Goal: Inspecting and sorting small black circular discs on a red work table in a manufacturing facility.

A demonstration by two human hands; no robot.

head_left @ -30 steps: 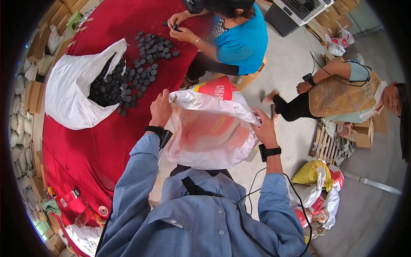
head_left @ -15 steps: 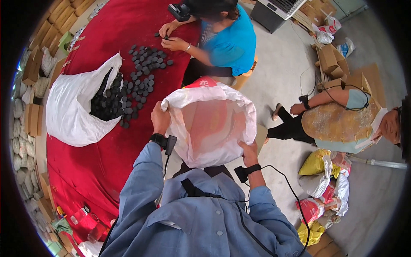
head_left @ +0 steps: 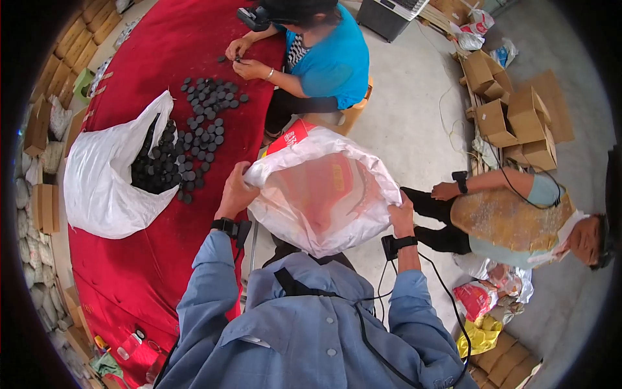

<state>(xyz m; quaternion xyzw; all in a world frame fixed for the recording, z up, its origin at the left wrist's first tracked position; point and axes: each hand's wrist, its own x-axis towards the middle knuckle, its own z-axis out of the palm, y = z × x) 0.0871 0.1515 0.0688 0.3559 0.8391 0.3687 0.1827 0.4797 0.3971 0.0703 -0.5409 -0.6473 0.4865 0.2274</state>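
A white woven sack with a red printed patch hangs in front of my body, its mouth spread wide toward me and no contents visible inside. My left hand grips the rim on the left side, and my right hand grips the rim on the right. On the red-covered table to my left, another white sack lies on its side. Black round caps spill from its opening across the cloth.
Across the table a seated person in blue handles a small dark piece. Another person stands at the right. Cardboard boxes and filled bags sit on the floor at right; stacked cartons line the far left.
My hands have moved a little apart, widening the sack's mouth. The right hand has gone right and slightly up. The person at right has shifted slightly, and my view has turned.
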